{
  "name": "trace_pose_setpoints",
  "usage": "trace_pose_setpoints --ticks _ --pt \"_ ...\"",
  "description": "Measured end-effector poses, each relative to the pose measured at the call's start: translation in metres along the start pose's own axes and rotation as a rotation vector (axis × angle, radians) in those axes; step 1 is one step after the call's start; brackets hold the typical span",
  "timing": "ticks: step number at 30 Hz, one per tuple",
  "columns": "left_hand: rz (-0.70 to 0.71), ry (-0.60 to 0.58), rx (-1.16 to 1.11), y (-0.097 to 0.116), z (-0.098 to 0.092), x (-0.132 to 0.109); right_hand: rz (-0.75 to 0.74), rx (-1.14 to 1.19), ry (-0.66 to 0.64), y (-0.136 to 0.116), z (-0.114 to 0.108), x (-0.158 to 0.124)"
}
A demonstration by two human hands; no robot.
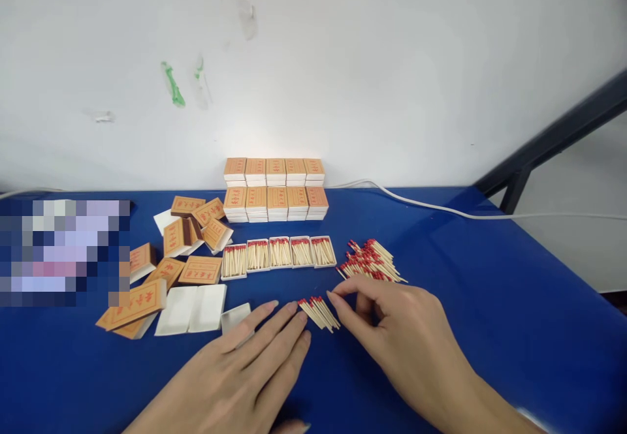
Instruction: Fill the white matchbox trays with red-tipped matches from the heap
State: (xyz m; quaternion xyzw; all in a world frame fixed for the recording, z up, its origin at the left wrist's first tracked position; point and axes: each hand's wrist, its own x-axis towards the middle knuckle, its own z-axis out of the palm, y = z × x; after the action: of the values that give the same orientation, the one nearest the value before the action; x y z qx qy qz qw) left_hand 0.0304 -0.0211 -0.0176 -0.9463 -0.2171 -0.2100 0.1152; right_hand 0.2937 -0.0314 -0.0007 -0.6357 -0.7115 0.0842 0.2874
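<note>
My left hand (245, 362) lies flat with its fingers stretched out. Its fingertips reach the left end of a small bunch of red-tipped matches (319, 313) on the table. One finger partly covers a white matchbox tray (236, 320). On the other side of the bunch, my right hand (392, 316) has thumb and forefinger brought together; what they pinch, if anything, is too small to see. Beyond it lies a larger heap of loose matches (371, 261). A row of several matchbox trays filled with matches (280, 252) stands behind the bunch.
Matchboxes (277, 202) are stacked in two rows near the wall. Loose sleeves and boxes (200, 269) lie jumbled at left, beside white trays (190, 310). A white cable (421, 203) runs along the back of the blue table (519, 329). A blurred-out object (63, 251) sits far left.
</note>
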Motion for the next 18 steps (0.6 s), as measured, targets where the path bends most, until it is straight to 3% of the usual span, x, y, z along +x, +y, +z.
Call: trace_pose_setpoints --ticks 5,10,13,18 --pt "0.017 -0.002 0.017 -0.001 0.0 -0.005 -0.031 -0.226 0.164 0.011 0.0 0.005" --pt "0.01 -0.005 0.026 -0.002 -0.001 -0.005 -0.081 -0.313 0.208 0.016 0.006 0.005" --pt "0.015 0.006 0.021 -0.001 -0.002 -0.005 -0.089 -0.266 0.183 0.015 0.007 0.004" --pt "0.002 0.004 0.0 -0.001 -0.001 -0.005 -0.052 -0.172 0.032 0.01 0.006 0.003"
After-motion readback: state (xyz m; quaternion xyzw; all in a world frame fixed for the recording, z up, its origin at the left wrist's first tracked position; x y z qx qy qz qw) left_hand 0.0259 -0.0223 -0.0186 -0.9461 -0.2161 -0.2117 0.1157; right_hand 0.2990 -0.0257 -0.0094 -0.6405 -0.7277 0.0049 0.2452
